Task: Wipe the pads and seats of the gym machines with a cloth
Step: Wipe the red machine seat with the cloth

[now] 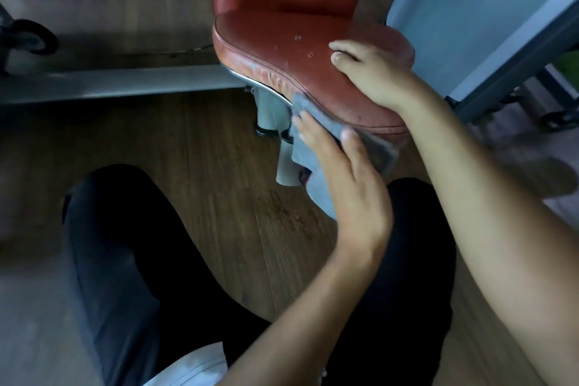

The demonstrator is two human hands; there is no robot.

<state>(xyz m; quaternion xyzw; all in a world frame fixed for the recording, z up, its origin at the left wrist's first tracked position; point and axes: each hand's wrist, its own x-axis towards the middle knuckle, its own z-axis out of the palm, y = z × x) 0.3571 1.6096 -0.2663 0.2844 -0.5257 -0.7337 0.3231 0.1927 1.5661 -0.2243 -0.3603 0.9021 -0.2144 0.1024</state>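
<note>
The left hand [341, 185], fingers flat, pressed the grey cloth [316, 117] against the red seat's [275, 41] near rim, whose unwiped length ran off leftward. The right hand [372, 75] lay spread on top.

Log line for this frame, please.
phase: wiping; left hand: presses cloth on seat edge; right hand: rests on seat top

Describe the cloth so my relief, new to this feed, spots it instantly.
Find the red padded seat in the upper middle and follow its near edge to the left hand. The cloth lies pressed under that hand against the edge. It is the only grey fabric there, unlike the pale legs beside it.
</note>
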